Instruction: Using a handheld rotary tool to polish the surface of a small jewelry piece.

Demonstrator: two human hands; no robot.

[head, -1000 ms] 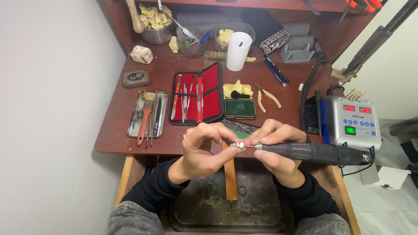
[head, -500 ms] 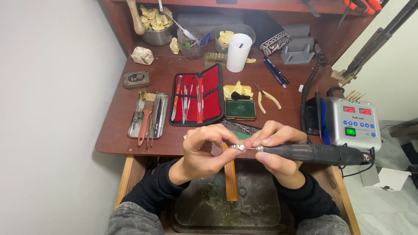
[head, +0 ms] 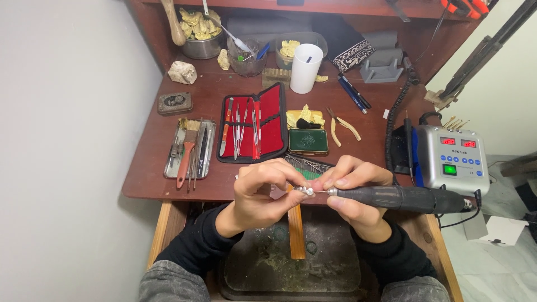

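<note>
Over the last second we see very little movement: our left hand [head: 260, 193] has curled its fingers a little closer over the small white piece [head: 307, 190] pinched at its fingertips. Our right hand [head: 352, 193] has nudged the black rotary tool [head: 400, 198] slightly leftward, so its thin tip now sits against that piece.

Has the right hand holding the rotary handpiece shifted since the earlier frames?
No. The right hand sits at the same spot below the green case, with the handpiece level beside the control box.
</note>
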